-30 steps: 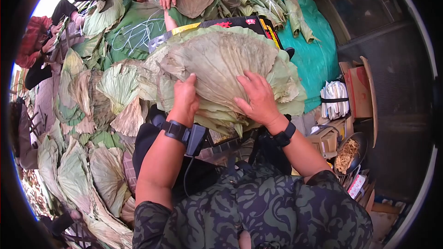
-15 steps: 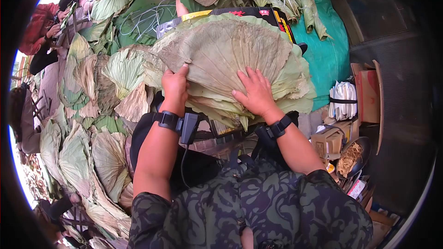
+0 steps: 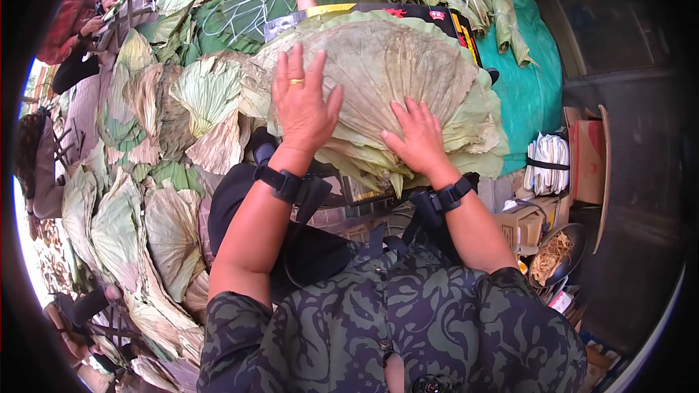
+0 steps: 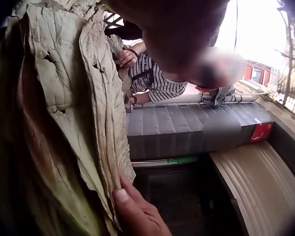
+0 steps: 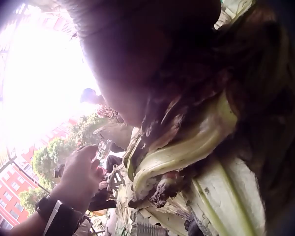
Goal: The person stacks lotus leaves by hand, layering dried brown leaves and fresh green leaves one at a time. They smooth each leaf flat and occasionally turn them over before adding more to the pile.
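A stack of dried, fan-shaped leaves (image 3: 393, 54) lies across the lap, brownish on top with paler green edges beneath. Over its left part is the left hand (image 3: 307, 108), fingers straight and spread, a ring on one. The left wrist view has this hand's thumb (image 4: 125, 201) against the layered leaf edges (image 4: 101, 123). Near the stems, the right hand (image 3: 421, 138) rests on the top leaf with extended fingers. In the right wrist view a thick pale stem (image 5: 187, 147) shows below the shadowed right hand (image 5: 132, 59), and the raised left hand (image 5: 81, 172) appears beyond.
More leaves (image 3: 120, 240) cover the ground at left. Behind the stack are a black box edge (image 3: 408, 11) and white string (image 3: 247, 14). A green sheet (image 3: 535, 94), cardboard boxes (image 3: 518, 229) and a pan (image 3: 561, 251) are at right. Other people sit nearby.
The left hand has come off its hold at the stack's near left edge, its fingers now straight. The right hand stays on the leaves. The head view has shifted, leaving the hands opposite mostly out of frame.
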### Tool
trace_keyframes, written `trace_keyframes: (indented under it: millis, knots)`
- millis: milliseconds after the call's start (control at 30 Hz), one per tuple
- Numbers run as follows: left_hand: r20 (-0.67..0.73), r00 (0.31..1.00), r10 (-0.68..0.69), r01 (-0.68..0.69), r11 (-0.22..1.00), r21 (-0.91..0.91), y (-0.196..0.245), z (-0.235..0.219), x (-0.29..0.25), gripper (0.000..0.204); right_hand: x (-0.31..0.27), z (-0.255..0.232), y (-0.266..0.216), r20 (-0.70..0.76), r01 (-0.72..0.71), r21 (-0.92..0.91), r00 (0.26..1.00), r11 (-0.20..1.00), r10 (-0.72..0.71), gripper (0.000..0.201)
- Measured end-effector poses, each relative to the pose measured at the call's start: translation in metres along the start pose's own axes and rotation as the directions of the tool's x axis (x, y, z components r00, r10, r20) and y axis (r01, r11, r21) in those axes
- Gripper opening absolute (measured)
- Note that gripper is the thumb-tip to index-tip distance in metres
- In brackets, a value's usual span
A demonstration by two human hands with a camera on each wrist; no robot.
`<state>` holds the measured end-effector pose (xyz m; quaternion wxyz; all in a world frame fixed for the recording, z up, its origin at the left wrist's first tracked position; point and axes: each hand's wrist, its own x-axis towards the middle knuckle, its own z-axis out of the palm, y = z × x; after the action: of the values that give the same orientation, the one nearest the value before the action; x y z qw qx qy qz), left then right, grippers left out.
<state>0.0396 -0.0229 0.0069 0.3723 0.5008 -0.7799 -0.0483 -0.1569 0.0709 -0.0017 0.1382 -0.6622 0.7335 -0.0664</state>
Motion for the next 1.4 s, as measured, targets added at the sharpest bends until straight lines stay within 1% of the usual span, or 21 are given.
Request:
trace_keyframes:
  millis: [33,67,100,200,267,300,367,467,500,567,600,633,667,767,833,967,1067,1233,1333,1367,1400]
  knots:
    - [-0.002,1.0,-0.009,0.009,1.0,0.0,-0.001,0.007,-0.007,0.059,-0.001,-0.001,-0.001,0.003,-0.006,-0.003,1.0,1.0,0.006,0.064]
    - [0.353,0.935,-0.025,0.029,1.0,-0.006,-0.005,0.019,-0.018,0.059,0.0,-0.002,-0.002,0.003,-0.009,-0.006,1.0,1.0,0.009,0.064]
    - [0.66,0.751,-0.029,0.046,0.999,-0.008,-0.004,0.021,-0.018,0.06,0.001,-0.002,-0.002,-0.001,-0.003,-0.011,1.0,1.0,0.003,0.064]
    - [0.639,0.769,-0.016,-0.003,1.0,0.029,0.0,0.015,-0.017,0.063,-0.001,0.0,0.004,-0.02,0.018,-0.004,1.0,1.0,-0.018,0.063]
    - [0.599,0.801,-0.015,0.011,1.0,0.01,-0.002,0.014,-0.015,0.06,0.0,-0.006,0.005,0.022,0.027,0.053,0.999,0.998,-0.028,0.063]
    - [0.569,0.822,-0.028,0.028,1.0,0.009,0.002,0.01,-0.015,0.058,0.005,-0.013,0.006,-0.023,0.054,0.052,0.998,0.997,-0.052,0.063]
    - [0.51,0.86,0.007,0.014,0.999,-0.037,0.004,0.009,-0.018,0.056,0.004,-0.025,0.009,0.003,0.078,0.158,0.997,0.984,-0.08,0.066]
    - [0.478,0.877,0.041,-0.005,0.997,-0.078,0.01,0.009,-0.017,0.053,-0.009,-0.114,-0.037,-0.24,0.275,0.481,0.955,0.832,-0.177,0.069]
    - [0.468,0.882,0.051,-0.006,0.995,-0.097,0.011,0.009,-0.019,0.052,-0.016,-0.144,-0.055,-0.331,0.351,0.551,0.925,0.757,-0.188,0.07]
    - [0.466,0.882,0.066,-0.019,0.994,-0.106,0.011,0.011,-0.021,0.051,-0.028,-0.173,-0.071,-0.453,0.504,0.635,0.857,0.586,-0.245,0.076]
    - [0.451,0.89,0.07,-0.023,0.994,-0.11,0.012,0.011,-0.019,0.051,-0.034,-0.202,-0.085,-0.57,0.659,0.557,0.746,0.506,-0.344,0.091]
    - [0.45,0.89,0.069,-0.017,0.993,-0.118,0.011,0.012,-0.02,0.05,-0.039,-0.229,-0.099,-0.664,0.769,0.422,0.623,0.48,-0.413,0.101]
    - [0.472,0.878,0.082,-0.024,0.992,-0.126,0.011,0.014,-0.02,0.05,-0.046,-0.221,-0.093,-0.664,0.753,0.434,0.638,0.495,-0.39,0.101]
    - [0.396,0.912,0.107,-0.047,0.986,-0.158,0.006,0.014,-0.024,0.046,-0.059,-0.213,-0.097,-0.687,0.725,0.447,0.653,0.524,-0.318,0.101]
    - [0.432,0.896,0.107,-0.037,0.985,-0.168,0.005,0.004,-0.031,0.046,-0.059,-0.205,-0.097,-0.712,0.725,0.436,0.641,0.533,-0.288,0.102]
    - [0.447,0.889,0.1,-0.022,0.984,-0.176,0.003,0.003,-0.025,0.048,-0.009,-0.227,-0.083,-0.806,0.829,0.229,0.456,0.511,-0.378,0.103]
    - [0.454,0.885,0.101,-0.005,0.978,-0.208,0.006,-0.003,-0.023,0.047,0.018,-0.248,-0.076,-0.847,0.856,0.064,0.318,0.513,-0.425,0.103]
    - [0.511,0.855,0.094,0.006,0.982,-0.19,0.014,-0.008,-0.021,0.047,0.04,-0.291,-0.069,-0.896,0.807,-0.18,0.101,0.562,-0.432,0.104]
    - [0.515,0.848,0.127,-0.02,0.978,-0.208,0.011,-0.004,-0.023,0.047,0.051,-0.307,-0.074,-0.927,0.761,-0.282,-0.058,0.585,-0.371,0.105]
    - [0.512,0.849,0.127,-0.023,0.978,-0.205,0.007,-0.002,-0.014,0.047,0.052,-0.309,-0.076,-0.929,0.757,-0.292,-0.079,0.584,-0.362,0.105]
    - [0.52,0.842,0.143,-0.045,0.979,-0.196,0.006,0.0,-0.013,0.047,0.053,-0.307,-0.08,-0.927,0.772,-0.283,-0.067,0.569,-0.369,0.105]
